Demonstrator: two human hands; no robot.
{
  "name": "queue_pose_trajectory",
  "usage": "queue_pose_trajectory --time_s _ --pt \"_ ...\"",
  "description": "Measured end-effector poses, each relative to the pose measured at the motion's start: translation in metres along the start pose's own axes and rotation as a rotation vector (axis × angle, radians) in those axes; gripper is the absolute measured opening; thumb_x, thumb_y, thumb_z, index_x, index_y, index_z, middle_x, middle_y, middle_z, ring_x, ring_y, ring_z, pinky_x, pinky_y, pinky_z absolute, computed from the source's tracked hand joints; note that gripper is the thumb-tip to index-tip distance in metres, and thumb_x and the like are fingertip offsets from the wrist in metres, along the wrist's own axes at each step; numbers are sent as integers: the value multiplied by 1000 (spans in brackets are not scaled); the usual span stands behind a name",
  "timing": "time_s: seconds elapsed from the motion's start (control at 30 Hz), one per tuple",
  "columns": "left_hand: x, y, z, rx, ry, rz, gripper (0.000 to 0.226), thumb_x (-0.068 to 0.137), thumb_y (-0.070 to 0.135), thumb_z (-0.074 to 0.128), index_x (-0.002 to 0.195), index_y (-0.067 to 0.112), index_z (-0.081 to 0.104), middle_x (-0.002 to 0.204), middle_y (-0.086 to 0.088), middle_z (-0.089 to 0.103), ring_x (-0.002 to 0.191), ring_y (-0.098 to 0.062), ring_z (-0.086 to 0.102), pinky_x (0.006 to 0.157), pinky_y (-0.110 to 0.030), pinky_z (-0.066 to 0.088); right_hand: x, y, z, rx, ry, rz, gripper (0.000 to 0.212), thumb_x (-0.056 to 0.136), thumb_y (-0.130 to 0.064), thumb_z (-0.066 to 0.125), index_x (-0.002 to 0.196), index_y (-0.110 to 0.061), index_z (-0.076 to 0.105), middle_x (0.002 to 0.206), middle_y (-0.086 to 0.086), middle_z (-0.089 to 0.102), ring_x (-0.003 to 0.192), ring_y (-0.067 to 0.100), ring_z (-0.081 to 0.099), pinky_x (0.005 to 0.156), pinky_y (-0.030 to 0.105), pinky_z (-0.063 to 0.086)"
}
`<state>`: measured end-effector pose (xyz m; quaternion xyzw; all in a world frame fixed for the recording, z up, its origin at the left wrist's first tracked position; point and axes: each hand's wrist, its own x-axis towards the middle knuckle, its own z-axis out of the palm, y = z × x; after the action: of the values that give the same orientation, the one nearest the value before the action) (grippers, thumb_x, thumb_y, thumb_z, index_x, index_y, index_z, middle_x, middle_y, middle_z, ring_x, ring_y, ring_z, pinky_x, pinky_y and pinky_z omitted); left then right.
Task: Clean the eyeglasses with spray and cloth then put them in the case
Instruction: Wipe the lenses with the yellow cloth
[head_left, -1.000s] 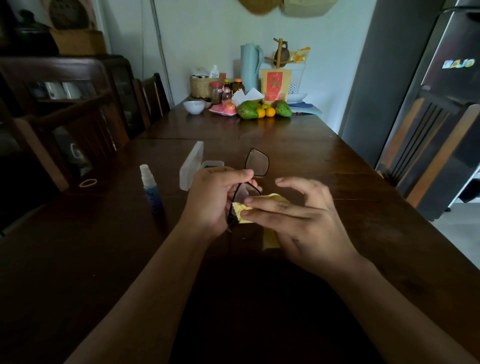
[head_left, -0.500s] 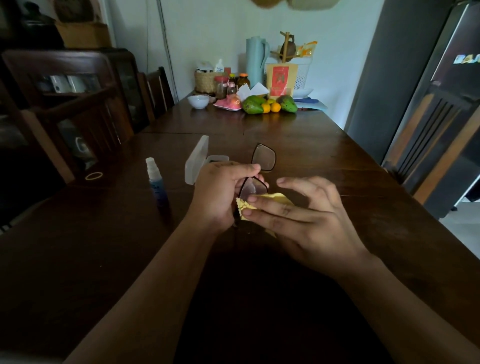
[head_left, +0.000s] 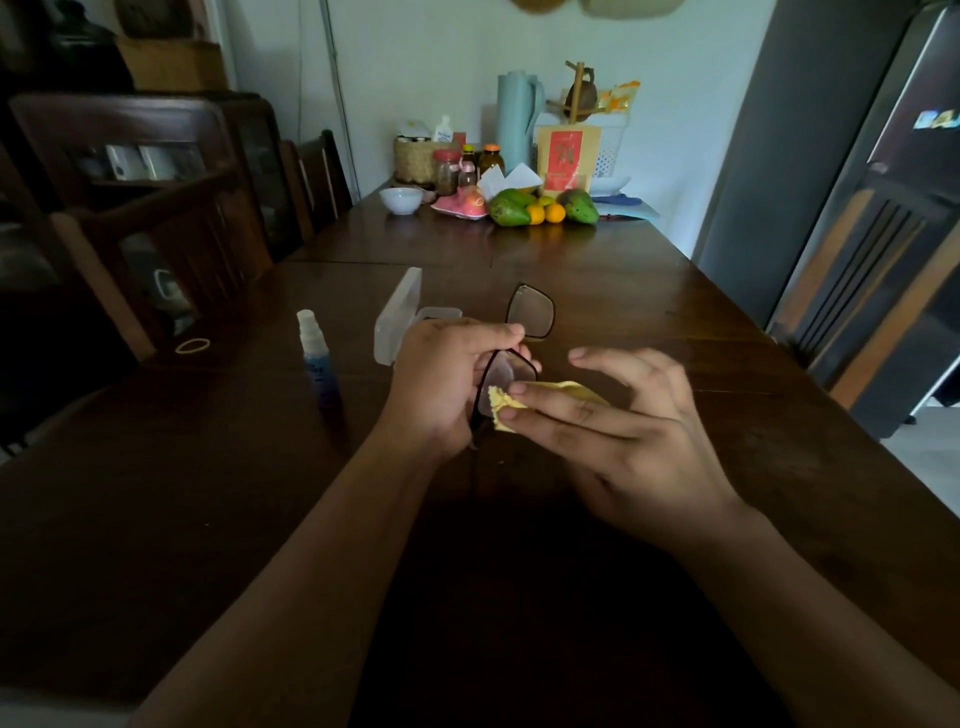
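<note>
Black-framed eyeglasses (head_left: 530, 312) are held above the dark wooden table (head_left: 649, 291), one lens pointing away, the other near me. My left hand (head_left: 441, 384) grips the frame at the bridge. My right hand (head_left: 613, 426) pinches a yellow cloth (head_left: 519, 402) against the near lens with thumb and fingers. A small blue spray bottle (head_left: 317, 358) with a white cap stands upright to the left. Behind my left hand lies an open clear plastic case (head_left: 400, 317), partly hidden by that hand.
A rubber band (head_left: 192, 345) lies near the table's left edge. Fruit (head_left: 540, 208), a white bowl (head_left: 401, 199), jars and a jug crowd the far end. Wooden chairs (head_left: 171, 218) stand along the left side and another at the right.
The cloth under my right fingers has shifted slightly on the near lens. The view has tilted and drifted a little; both hands stay in about the same place.
</note>
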<state>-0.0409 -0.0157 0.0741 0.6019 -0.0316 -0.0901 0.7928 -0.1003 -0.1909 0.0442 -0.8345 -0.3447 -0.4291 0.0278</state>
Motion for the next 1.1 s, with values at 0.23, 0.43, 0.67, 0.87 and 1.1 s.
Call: queue_pose_trajectory --time_s 0.23,0.43,0.67,0.87,1.1 --pt "-1 0 -1 3 -3 7 21 87 14 65 73 -1 68 68 -18 69 48 -21 61 47 -23 47 3 -3 0 44 -6 7 36 94 -17 51 121 -30 71 132 -17 62 129 22 45 102 43 35" --pt "2 -1 1 27 -6 0 21 87 16 65 73 1 69 68 -16 70 49 -19 63 45 -22 47 2 -2 1 12 19 19 38 92 -12 51 119 -29 71 130 -15 63 128 23 46 101 44 36" --pt "0 -1 -1 74 10 8 20 87 18 66 79 0 70 73 -17 72 49 -19 64 44 -21 46 -2 7 -1 27 24 -6 36 97 -17 46 116 -31 73 129 -17 63 129 25 45 101 46 36" --pt "2 -2 0 56 8 1 22 85 17 67 80 -4 71 72 -19 70 55 -23 65 53 -27 49 3 -4 4 56 5 8 37 100 -20 42 118 -31 72 130 -17 63 129 22 43 103 42 33" --pt "-1 0 1 55 22 17 24 86 15 66 66 4 71 68 -16 71 50 -21 63 45 -23 49 -2 7 -1 46 -5 10 39 95 -13 46 116 -31 73 129 -18 63 130 23 42 103 44 33"
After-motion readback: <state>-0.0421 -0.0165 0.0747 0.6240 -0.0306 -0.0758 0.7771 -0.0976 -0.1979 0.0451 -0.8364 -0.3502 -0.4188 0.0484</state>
